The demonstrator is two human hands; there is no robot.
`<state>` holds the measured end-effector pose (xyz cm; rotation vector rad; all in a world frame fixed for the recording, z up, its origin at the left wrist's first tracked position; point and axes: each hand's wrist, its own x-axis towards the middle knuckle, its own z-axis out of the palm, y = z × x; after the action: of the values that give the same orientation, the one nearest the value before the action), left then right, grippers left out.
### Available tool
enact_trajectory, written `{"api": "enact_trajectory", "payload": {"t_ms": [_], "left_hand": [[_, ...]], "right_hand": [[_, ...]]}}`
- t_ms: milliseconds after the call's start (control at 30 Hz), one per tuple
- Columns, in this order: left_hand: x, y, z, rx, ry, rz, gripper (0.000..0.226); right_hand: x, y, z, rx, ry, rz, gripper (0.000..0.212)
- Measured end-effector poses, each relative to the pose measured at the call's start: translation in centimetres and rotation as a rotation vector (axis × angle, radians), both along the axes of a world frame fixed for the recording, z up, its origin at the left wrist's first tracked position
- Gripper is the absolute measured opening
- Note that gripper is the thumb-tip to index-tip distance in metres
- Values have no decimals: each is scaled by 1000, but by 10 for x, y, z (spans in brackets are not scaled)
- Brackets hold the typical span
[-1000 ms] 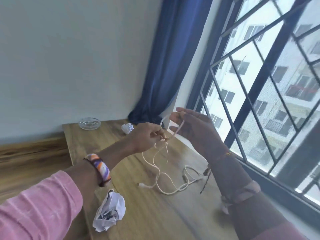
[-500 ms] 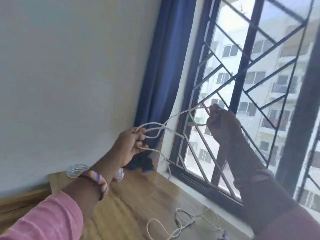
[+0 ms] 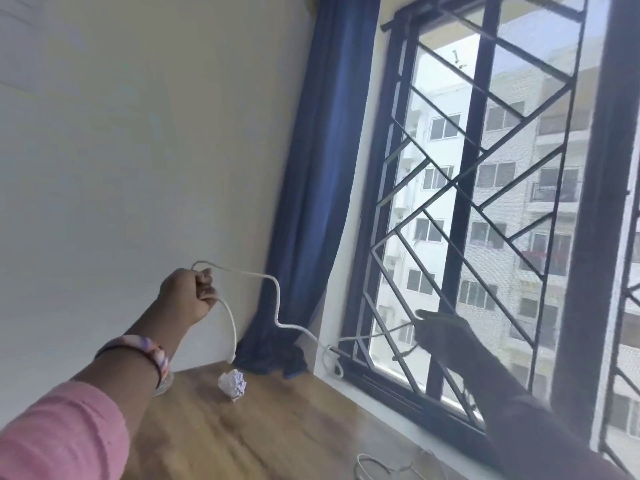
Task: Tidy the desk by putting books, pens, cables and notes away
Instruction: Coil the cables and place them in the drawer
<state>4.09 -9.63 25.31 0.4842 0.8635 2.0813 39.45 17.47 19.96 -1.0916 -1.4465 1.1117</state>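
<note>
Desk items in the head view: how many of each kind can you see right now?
White cable, stretched between left hand and right hand, its tail on the desk: 1
Crumpled paper ball: 1
Glass dish, mostly hidden by the wrist: 1
Total: 3

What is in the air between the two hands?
In the head view, only the white cable hangs between the left hand and the right hand, sagging in a wavy line in front of the blue curtain.

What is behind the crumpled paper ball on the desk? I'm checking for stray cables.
Behind the crumpled paper ball hangs a blue curtain, bunched on the desk; anything beneath the bunch is hidden.
</note>
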Motion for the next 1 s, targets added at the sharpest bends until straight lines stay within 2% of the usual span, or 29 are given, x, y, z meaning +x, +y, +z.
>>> {"api": "enact_trajectory", "payload": {"t_ms": [33,67,133,200,233,267,333,367,433,500,567,667,700,767,833,900,933,1000], "left_hand": [[11,2,3,0,44,-46,23],[23,5,6,5,79,-111,24],[44,9,13,9,167,-238,28],[62,10,21,-26,283,-317,29],[71,9,25,-57,350,-327,28],[79,8,29,-79,424,-305,27],[94,5,36,-92,602,-183,27],[101,4,39,-75,689,-109,25],[110,3,45,-1,842,-23,18],[108,2,47,45,953,12,22],[93,-2,47,28,1055,-12,25],[65,-13,42,-180,1467,-96,7],[59,-19,41,-197,1534,-161,7],[52,-28,40,-146,1501,-265,21],[49,-36,43,-65,1397,-285,34],[49,-38,46,77,1085,-395,38],[50,-39,48,167,862,-482,35],[56,-37,57,367,409,-607,14]], "right_hand": [[-31,-77,14,34,-12,81,19],[-42,-98,18,21,-76,105,7],[-78,-173,32,114,-394,118,23],[-102,-197,44,307,-708,36,34],[-107,-202,50,352,-762,-27,43],[-115,-209,56,403,-717,-42,52],[-123,-225,72,371,-413,82,63],[-128,-231,78,310,-271,213,59],[-135,-244,90,302,-176,348,39],[-132,-240,93,403,-150,284,26],[-124,-232,100,477,-101,137,28],[-98,-212,108,622,-92,-91,23],[-90,-206,111,659,-106,-154,22],[-77,-195,115,721,-155,-231,22],[-71,-185,116,686,-120,-262,22],[-70,-178,113,684,-181,-281,23],[-72,-176,108,712,-293,-275,24],[-79,-180,97,772,-545,-212,24]]}}
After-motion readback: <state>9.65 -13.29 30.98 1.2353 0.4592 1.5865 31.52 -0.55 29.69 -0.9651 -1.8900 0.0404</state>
